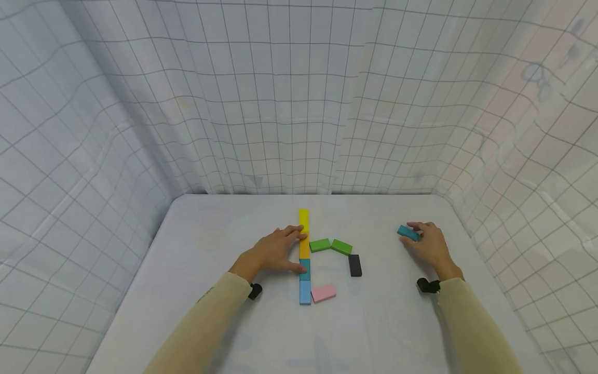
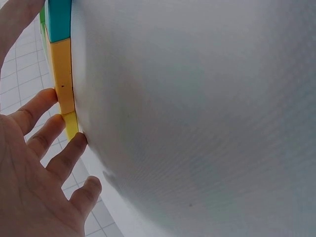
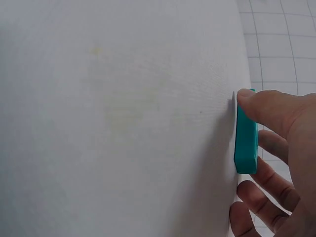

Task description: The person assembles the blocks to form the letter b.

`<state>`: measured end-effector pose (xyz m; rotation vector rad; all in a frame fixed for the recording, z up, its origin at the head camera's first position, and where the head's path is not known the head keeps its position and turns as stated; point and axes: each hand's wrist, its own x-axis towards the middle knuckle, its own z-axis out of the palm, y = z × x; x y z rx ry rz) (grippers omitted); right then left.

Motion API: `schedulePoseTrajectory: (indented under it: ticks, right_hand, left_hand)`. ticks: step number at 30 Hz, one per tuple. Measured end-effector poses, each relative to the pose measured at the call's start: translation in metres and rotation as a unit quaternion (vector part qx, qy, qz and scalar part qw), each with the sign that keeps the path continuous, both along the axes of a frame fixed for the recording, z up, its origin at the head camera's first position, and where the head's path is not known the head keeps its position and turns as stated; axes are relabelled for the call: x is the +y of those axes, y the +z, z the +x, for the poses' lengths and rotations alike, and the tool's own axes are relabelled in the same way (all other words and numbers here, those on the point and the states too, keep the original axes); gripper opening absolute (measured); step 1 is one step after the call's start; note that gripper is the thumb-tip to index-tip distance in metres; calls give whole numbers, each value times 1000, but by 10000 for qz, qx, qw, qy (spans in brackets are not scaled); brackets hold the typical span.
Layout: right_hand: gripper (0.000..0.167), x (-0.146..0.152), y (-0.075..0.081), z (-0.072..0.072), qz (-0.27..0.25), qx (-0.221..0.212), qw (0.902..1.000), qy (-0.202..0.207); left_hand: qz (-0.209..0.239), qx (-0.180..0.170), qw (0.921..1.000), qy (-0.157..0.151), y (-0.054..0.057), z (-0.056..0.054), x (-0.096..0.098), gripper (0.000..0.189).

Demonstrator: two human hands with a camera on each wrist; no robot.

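Note:
A straight row of blocks runs up the middle of the white table: yellow [image 1: 303, 216], orange [image 1: 304, 251], teal [image 1: 306, 263] and light blue [image 1: 305, 293]. My left hand [image 1: 274, 251] lies along the row's left side. Its fingertips touch the orange and yellow blocks and the thumb touches the teal one; in the left wrist view the fingers [image 2: 64, 160] are extended and spread. On the far right my right hand [image 1: 431, 248] pinches a separate teal block [image 1: 407, 232] between thumb and fingers. That block [image 3: 246, 143] appears close to the tabletop in the right wrist view.
Right of the row, two green blocks [image 1: 320, 245] and a black block [image 1: 355, 265] form a bending line. A pink block [image 1: 323, 293] lies slanted beside the light blue one. Gridded white curtains [image 1: 280, 114] hang behind the table and at both sides.

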<state>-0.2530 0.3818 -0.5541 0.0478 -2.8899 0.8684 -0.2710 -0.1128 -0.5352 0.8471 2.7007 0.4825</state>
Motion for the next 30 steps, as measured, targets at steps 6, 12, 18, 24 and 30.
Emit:
schedulePoseTrajectory:
  ticks: [6,12,18,24,30]
  right_hand:
    - [52,3,-2,-1,-25,52,10000,-39]
    - [47,3,-3,0,-72,-6,10000,-63]
    - [44,4,-3,0,-20,22,10000,-24]
    - [41,3,-3,-3,56,93,9999,-25]
    - [40,3,-3,-4,96,97,9999,-38]
  left_hand:
    - [-8,-10,10000,7,0,-1,0,106]
    - [26,-99,9999,43,2,1,0,106]
    - [31,-105,9999,35,0,0,0,106]
    - [24,-80,9999,65,-1,0,0,106]
    - [44,-122,9999,72,1,1,0,106]
